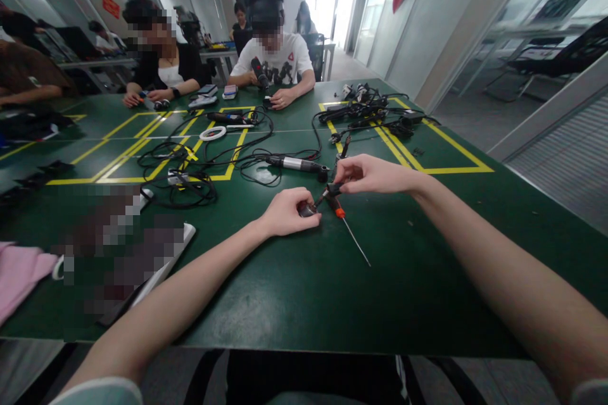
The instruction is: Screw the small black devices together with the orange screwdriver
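Observation:
My left hand (285, 211) rests on the green table (294, 291) with its fingers curled round a small dark metal part (306, 209). My right hand (373, 174) pinches a small black screwdriver (327, 193), whose tip points into that part. A second screwdriver (346, 223) with an orange collar and a long thin shaft lies on the table just under my right hand. Both hands are closed and almost touch each other.
Behind my hands lie a silver and black tool (297, 164), tangled black cables (190, 171), a white ring (213, 133) and more black gear (370, 111). Yellow tape lines (451, 145) mark the table. Two people sit at the far side. A pink cloth (19, 272) lies at left.

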{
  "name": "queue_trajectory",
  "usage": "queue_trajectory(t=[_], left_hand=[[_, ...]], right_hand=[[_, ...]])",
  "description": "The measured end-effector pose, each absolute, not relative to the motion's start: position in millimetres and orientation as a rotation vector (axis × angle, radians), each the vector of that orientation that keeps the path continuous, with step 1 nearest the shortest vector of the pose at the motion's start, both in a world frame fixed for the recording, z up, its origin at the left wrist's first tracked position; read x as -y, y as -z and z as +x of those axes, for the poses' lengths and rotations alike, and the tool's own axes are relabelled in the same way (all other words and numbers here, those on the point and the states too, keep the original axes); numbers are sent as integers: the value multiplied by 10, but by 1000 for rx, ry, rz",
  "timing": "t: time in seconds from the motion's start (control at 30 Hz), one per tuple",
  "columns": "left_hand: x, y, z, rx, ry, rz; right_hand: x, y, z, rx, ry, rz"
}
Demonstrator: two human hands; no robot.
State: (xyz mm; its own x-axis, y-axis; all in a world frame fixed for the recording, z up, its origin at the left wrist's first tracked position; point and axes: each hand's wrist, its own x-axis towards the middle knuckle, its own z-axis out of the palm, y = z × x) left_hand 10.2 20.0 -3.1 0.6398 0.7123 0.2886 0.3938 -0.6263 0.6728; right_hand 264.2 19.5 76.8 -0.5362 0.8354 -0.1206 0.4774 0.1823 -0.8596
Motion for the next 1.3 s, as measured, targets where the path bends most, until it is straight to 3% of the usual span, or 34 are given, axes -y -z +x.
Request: queue_trajectory(t=[0.47, 0.63, 0.87, 1.07, 1.3], left_hand=[[-215, 60, 74, -635, -751, 2391], [-191, 33, 111, -591, -631, 2383], [-215, -40, 63, -604, -658, 1908], [-373, 41, 73, -893, -1162, 1400], [-340, 31, 135, -924, -1092, 1470]], right_hand=[[-19, -529, 2531, 1880, -1315, -1179], [313, -385, 2597, 1507, -1402, -1056], [489, -422, 2604, 1804, -1041, -1218], [586, -610, 2462, 1953, -805, -1310], [708, -369, 2289, 2314, -601, -1549]])
